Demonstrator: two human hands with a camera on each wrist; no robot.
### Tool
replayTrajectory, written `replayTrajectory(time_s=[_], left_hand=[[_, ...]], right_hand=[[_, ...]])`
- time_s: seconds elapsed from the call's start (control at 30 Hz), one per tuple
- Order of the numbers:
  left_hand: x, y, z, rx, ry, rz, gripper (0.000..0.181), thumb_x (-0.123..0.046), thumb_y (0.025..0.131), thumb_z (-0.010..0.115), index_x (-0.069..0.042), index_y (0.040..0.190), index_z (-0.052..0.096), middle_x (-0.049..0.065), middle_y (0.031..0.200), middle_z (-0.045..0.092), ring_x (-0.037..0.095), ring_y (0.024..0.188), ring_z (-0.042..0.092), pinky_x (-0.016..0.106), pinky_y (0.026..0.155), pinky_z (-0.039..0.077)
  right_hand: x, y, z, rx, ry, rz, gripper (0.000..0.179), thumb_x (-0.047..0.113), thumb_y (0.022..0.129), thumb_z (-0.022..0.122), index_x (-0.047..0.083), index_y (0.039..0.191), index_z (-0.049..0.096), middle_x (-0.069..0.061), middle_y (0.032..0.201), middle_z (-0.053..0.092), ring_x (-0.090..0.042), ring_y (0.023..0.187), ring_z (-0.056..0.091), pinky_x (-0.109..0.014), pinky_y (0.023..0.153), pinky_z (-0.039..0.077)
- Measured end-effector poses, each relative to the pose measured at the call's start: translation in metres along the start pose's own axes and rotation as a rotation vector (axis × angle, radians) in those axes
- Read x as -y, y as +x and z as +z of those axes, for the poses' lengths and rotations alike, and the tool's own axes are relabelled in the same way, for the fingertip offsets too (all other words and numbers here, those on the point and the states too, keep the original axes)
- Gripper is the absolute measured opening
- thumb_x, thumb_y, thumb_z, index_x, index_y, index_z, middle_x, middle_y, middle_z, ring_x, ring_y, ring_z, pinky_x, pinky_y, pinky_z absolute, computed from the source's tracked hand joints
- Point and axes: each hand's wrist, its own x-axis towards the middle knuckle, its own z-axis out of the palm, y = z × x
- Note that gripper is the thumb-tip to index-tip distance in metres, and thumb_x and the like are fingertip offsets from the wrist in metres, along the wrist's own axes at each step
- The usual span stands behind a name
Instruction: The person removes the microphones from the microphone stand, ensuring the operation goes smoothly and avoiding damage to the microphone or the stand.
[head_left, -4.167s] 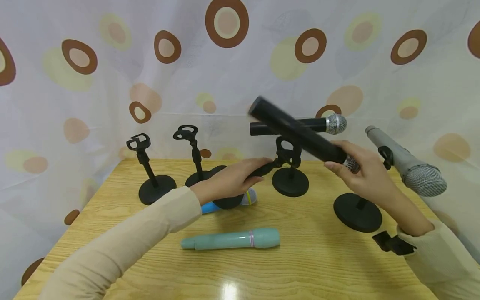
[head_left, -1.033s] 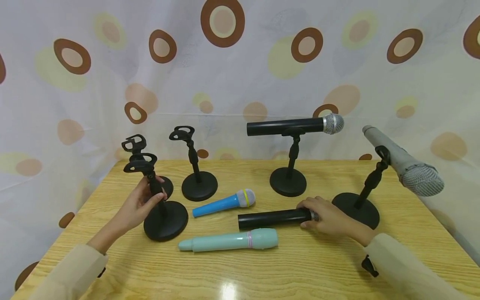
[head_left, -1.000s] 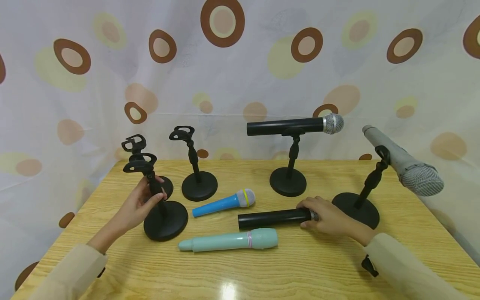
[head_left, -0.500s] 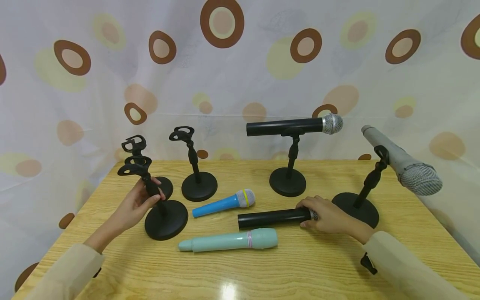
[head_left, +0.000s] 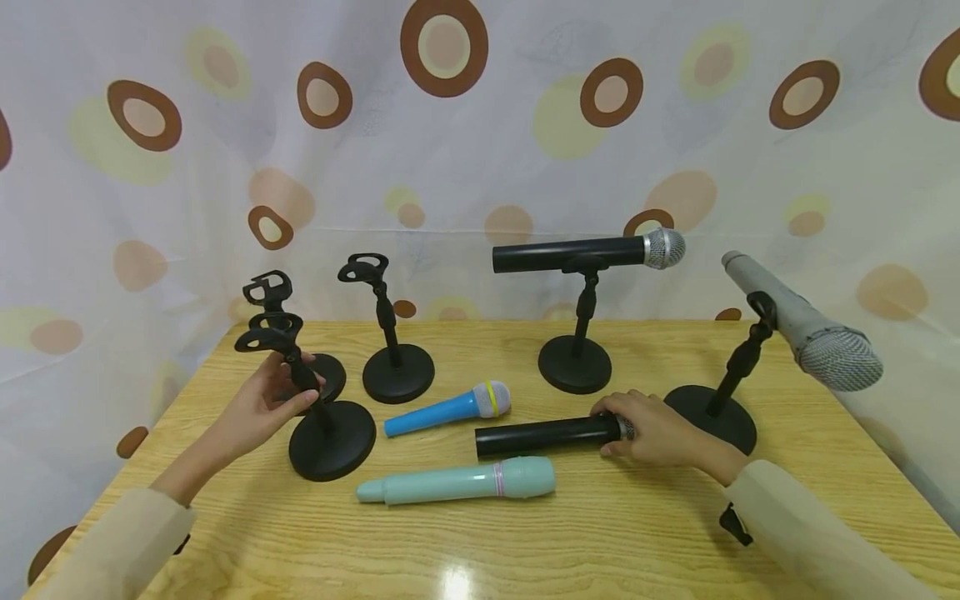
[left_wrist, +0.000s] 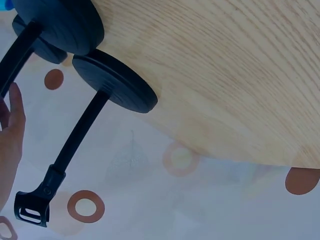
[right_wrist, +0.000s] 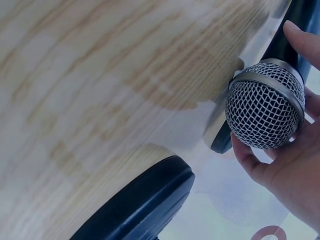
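Note:
My left hand (head_left: 251, 417) is around the pole of a black desktop microphone stand (head_left: 332, 442), its fingers loose. In the left wrist view, a straight finger (left_wrist: 16, 105) reaches toward that stand's pole. The clip on top stands tilted to the left with nothing in it. Over on the right, my right hand (head_left: 648, 429) grips the head end of a black microphone (head_left: 543, 437) lying on the table. The right wrist view shows its silver mesh head (right_wrist: 262, 107) between thumb and fingers. A mint-green microphone (head_left: 457, 483) and a blue one (head_left: 442, 410) lie between the hands.
Behind the left hand are two more stands with bare clips, one partly hidden (head_left: 330, 375), one in view (head_left: 397, 371). At the back, a stand (head_left: 573, 367) holds a black microphone (head_left: 577, 252). At right, another stand (head_left: 712, 417) carries a grey microphone (head_left: 806, 325).
The black microphone came down from the air onto the table. My left hand brought the stand to the left side and tilted its clip; just now the fingers slid back a little.

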Motion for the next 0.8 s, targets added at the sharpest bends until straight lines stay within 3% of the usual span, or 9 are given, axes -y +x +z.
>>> replayTrajectory(time_s=[0.1,0.23,0.53,0.7,0.8], left_hand=[[-0.006,0.000,-0.003,-0.001,0.042,-0.026,0.046,-0.005,0.087,0.058,-0.003,0.128,0.037,0.020,0.106,0.060,-0.002,0.089,0.060,0.022,0.068,0.054],[-0.012,-0.002,-0.006,-0.009,0.096,-0.069,0.045,-0.011,0.088,0.059,-0.005,0.127,0.037,0.016,0.108,0.057,0.000,0.088,0.059,0.021,0.069,0.053],[-0.023,-0.007,-0.015,-0.014,0.166,-0.158,0.050,-0.016,0.088,0.060,-0.006,0.131,0.035,0.012,0.113,0.050,-0.012,0.092,0.050,0.021,0.075,0.051],[-0.030,-0.011,-0.024,-0.050,0.201,-0.157,0.047,-0.018,0.088,0.060,-0.008,0.128,0.038,0.007,0.115,0.051,-0.011,0.096,0.049,0.015,0.076,0.049],[-0.035,-0.013,-0.030,-0.064,0.199,-0.135,0.047,-0.016,0.087,0.060,-0.010,0.129,0.038,-0.004,0.112,0.052,-0.011,0.096,0.051,0.009,0.075,0.046]], right_hand=[[0.000,0.000,-0.001,0.001,0.004,0.006,0.045,0.033,0.074,0.073,0.016,0.113,0.059,0.002,0.109,0.061,-0.017,0.095,0.053,-0.044,0.081,0.042],[0.001,0.000,-0.001,-0.008,0.007,0.001,0.046,0.033,0.074,0.074,0.015,0.113,0.058,0.001,0.110,0.061,-0.018,0.097,0.054,-0.045,0.082,0.041],[0.001,-0.001,-0.001,-0.029,0.019,-0.010,0.047,0.030,0.074,0.074,0.012,0.115,0.058,-0.002,0.113,0.061,-0.024,0.103,0.054,-0.050,0.086,0.040],[0.001,-0.002,-0.003,-0.046,0.027,-0.020,0.049,0.031,0.075,0.074,0.012,0.117,0.057,-0.001,0.114,0.060,-0.022,0.103,0.054,-0.050,0.087,0.039],[0.002,-0.003,-0.006,-0.057,0.039,-0.025,0.050,0.032,0.075,0.073,0.012,0.118,0.056,-0.001,0.114,0.060,-0.023,0.102,0.054,-0.051,0.088,0.039]])
